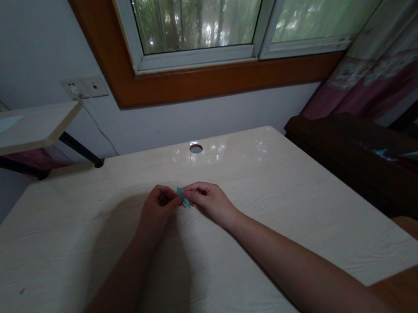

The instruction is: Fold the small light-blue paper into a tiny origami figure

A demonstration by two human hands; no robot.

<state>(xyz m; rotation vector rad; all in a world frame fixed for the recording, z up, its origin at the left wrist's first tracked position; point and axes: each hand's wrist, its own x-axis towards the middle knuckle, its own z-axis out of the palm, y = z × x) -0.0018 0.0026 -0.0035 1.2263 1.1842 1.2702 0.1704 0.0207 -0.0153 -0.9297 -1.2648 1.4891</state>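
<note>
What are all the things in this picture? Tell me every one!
blue piece: one, light blue, pinched between both hands over the desk
desk: one, pale wood, across the foreground
cable hole: one, round, desk's far edge
shelf: one, pale wood, upper left
wall sockets: two, white, left of the window
cable: one, white, hanging from the left socket
window: one, white frames in brown surround, top centre
curtain: one, pink and white, far right
dark furniture: one, dark brown, right of the desk
left hand: one, bare, pinching the blue piece
right hand: one, bare, pinching it too
</note>
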